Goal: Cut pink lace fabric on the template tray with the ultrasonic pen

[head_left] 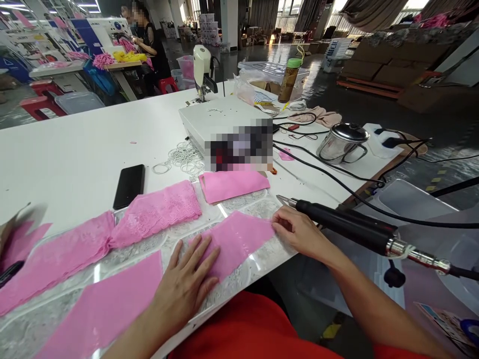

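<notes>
My left hand (192, 279) lies flat with fingers spread on a pink fabric piece (239, 239). At that piece's right tip, my right hand (295, 229) has thumb and fingers pinched on the fabric's edge. A black pen-shaped handheld tool (348, 224) with a pointed metal tip lies along the top of my right hand; whether the fingers also grip it is hidden. Another pink piece (108, 304) lies flat, partly under my left forearm. Beyond are gathered pink lace pieces (160, 212) and a folded pink stack (235, 185). Clear plastic sheeting (262, 257) lies beneath.
A black phone (129, 186), white elastic loops (185, 157) and a white machine box (228, 112) stand farther back. Black cables (325, 169) run past a metal mug (342, 144) on the right. Plastic bins (359, 269) sit below the table's right edge. A person (149, 50) sits far left.
</notes>
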`<state>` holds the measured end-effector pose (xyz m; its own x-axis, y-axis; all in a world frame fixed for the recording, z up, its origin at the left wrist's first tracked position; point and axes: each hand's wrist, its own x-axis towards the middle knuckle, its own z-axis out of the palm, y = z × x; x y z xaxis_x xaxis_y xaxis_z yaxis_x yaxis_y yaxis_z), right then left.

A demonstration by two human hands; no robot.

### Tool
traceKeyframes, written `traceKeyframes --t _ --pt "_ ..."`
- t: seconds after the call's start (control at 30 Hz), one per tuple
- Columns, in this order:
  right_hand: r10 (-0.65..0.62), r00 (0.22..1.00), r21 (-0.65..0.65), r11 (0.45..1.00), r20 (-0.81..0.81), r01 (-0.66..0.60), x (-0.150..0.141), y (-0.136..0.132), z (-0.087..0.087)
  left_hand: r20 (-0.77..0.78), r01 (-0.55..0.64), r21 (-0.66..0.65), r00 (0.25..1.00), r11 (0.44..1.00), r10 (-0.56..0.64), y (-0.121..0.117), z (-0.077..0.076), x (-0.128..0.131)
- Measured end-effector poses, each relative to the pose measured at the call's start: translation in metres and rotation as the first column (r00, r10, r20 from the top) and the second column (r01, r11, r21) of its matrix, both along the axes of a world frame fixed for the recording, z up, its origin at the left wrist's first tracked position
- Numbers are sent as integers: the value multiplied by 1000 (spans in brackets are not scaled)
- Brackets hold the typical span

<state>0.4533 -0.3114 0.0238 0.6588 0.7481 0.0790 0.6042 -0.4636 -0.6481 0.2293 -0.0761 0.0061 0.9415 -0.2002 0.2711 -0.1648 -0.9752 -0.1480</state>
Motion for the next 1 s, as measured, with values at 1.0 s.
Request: traceKeyframes --t 1.0 --pt "2 999 14 1000 -34 -1 2 3 0 66 -13 11 998 1000 12 -1 0 1"
